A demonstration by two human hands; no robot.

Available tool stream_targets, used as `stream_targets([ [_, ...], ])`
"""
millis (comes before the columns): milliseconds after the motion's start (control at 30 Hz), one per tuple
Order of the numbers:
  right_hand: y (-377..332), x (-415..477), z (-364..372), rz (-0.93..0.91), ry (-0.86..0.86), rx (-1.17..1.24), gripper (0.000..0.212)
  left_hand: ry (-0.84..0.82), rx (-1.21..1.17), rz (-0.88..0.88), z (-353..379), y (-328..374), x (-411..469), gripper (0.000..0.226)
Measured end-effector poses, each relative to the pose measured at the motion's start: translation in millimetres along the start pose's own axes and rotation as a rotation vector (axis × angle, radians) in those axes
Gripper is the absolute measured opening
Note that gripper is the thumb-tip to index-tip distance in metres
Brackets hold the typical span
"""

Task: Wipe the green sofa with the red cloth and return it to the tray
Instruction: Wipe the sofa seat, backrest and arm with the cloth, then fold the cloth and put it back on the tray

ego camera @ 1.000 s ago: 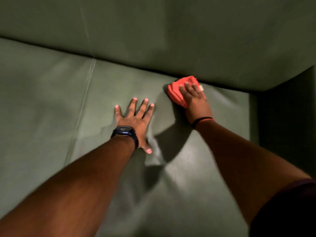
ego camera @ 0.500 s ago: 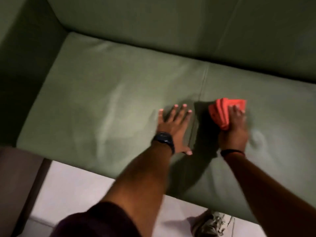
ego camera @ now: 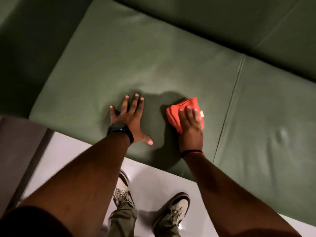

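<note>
The green sofa [ego camera: 106,65] fills most of the view, its left seat cushion under both hands. A folded red cloth [ego camera: 174,115] lies on that cushion near its front edge. My right hand [ego camera: 189,125] presses down on the cloth, fingers curled over its top, a small pale tag showing at its right side. My left hand [ego camera: 130,120], with a dark watch on the wrist, rests flat on the cushion to the left of the cloth, fingers spread and holding nothing. No tray is in view.
A seam [ego camera: 234,93] divides the left cushion from the right one. The sofa's left armrest [ego camera: 25,48] rises at the far left. Pale floor [ego camera: 68,151] runs along the sofa's front, with my two shoes [ego camera: 172,211] on it. A brown surface [ego camera: 15,142] borders the left edge.
Both hands have shifted left across the seam onto the left cushion and nearer its front edge, the cloth sliding along under my right hand. The view has swung left and down, showing floor and shoes.
</note>
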State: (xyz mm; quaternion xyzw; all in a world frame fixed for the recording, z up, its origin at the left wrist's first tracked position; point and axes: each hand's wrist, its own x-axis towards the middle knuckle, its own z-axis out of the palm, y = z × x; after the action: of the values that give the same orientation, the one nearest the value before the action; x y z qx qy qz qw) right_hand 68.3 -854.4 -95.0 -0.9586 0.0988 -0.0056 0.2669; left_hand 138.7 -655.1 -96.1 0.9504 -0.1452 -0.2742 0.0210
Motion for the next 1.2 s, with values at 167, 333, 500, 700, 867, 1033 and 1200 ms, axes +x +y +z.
stream_targets([
  [167, -35.0, -4.9, 18.7, -0.314, -0.168, -0.079, 0.046, -0.017, -0.022, -0.009, -2.4, 2.0, 0.6, 0.153],
  [333, 8.8, 46.1, -9.7, -0.311, -0.184, -0.238, 0.053, -0.02, -0.026, -0.014, 0.3, 2.8, 2.8, 0.156],
  [500, -8.7, 54.3, 6.7, 0.025, -0.062, -0.166, 0.055, -0.018, -0.038, -0.014, 1.1, 1.5, 7.3, 0.159],
  [700, -18.0, 26.5, -9.4, -0.24, -0.267, -0.081, 0.056, -0.057, -0.027, 0.001, -6.1, 0.8, 5.0, 0.156],
  [867, -108.8, 35.1, -37.0, 0.089, -0.329, 0.539, 0.045, 0.098, -0.679, -0.009, -37.7, -28.5, -36.0, 0.132],
  [1033, -264.1, 29.1, -23.4, 0.303, -0.818, 1.062, 0.04, 0.25, -1.675, -0.057, -93.8, -140.5, -128.5, 0.086],
  [1200, -423.0, 12.5, 15.9, 0.272, -1.234, 1.154, 0.039, 0.488, -1.755, -0.181, -123.5, -281.3, -228.0, 0.038],
])
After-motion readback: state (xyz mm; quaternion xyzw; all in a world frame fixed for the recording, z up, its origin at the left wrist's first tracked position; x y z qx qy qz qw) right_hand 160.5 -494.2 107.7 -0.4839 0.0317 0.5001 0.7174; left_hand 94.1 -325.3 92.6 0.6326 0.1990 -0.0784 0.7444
